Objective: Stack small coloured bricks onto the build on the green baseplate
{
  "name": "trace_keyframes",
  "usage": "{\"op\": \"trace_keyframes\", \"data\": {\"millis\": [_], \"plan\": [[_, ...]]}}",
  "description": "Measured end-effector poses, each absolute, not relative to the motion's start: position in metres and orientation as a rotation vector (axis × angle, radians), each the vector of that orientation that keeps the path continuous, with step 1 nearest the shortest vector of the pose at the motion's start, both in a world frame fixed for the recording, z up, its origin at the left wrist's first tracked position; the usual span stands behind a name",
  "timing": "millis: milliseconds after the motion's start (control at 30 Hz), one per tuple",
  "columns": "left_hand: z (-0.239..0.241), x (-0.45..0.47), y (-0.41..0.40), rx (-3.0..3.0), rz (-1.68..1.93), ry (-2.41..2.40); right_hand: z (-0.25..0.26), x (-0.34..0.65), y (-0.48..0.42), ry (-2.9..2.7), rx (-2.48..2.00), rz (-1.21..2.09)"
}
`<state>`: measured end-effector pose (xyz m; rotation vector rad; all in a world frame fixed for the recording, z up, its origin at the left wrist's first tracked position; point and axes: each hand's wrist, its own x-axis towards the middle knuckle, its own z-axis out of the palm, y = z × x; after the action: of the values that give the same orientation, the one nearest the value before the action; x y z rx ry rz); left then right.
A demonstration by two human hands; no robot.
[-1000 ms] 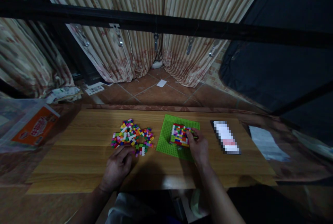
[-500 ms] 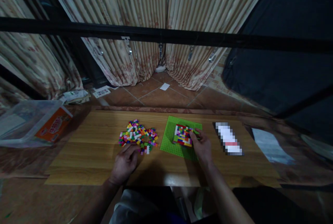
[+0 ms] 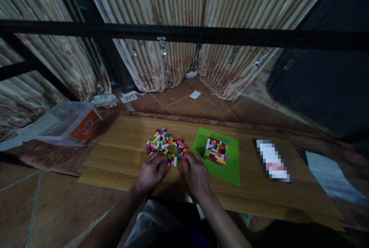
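A heap of small coloured bricks [image 3: 165, 149] lies on a wooden board [image 3: 121, 152]. To its right sits a green baseplate [image 3: 230, 163] carrying a block of stacked coloured bricks [image 3: 216, 151]. My left hand [image 3: 150, 172] rests at the heap's near edge with its fingers curled, touching the bricks. Close to the right of it, my right hand [image 3: 197, 173] reaches the heap's right edge beside the baseplate, fingers bent. What either hand holds, if anything, is hidden in the dim light.
A blurred white object [image 3: 272, 160] lies on the board's right part. A clear plastic box with an orange label [image 3: 67, 123] sits on the floor to the left. A black bar [image 3: 184, 33] crosses the view, with curtains [image 3: 173, 60] and tiled floor behind.
My right hand has left the stacked bricks on the baseplate and moved left to the heap. My left hand stays at the heap's near edge. The camera has turned left.
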<state>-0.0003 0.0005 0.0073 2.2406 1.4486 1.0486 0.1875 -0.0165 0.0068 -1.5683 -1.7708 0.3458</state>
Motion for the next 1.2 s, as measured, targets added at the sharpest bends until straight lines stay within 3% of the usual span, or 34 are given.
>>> {"op": "trace_keyframes", "data": {"millis": [300, 633, 933, 1200], "plan": [[0.009, 0.000, 0.001, 2.234, 1.023, 1.467, -0.007, 0.180, -0.001, -1.848, -1.675, 0.216], [0.003, -0.002, 0.003, 2.227, 1.074, 1.447, 0.019, 0.211, -0.027, -1.453, -1.530, 0.554], [0.007, -0.002, 0.004, 2.260, 1.034, 1.425, 0.009, 0.242, -0.037, -1.184, -1.582, 0.637], [0.002, -0.004, 0.004, 2.280, 1.063, 1.412, 0.025, 0.281, -0.022, -1.224, -1.650, 0.446]]}}
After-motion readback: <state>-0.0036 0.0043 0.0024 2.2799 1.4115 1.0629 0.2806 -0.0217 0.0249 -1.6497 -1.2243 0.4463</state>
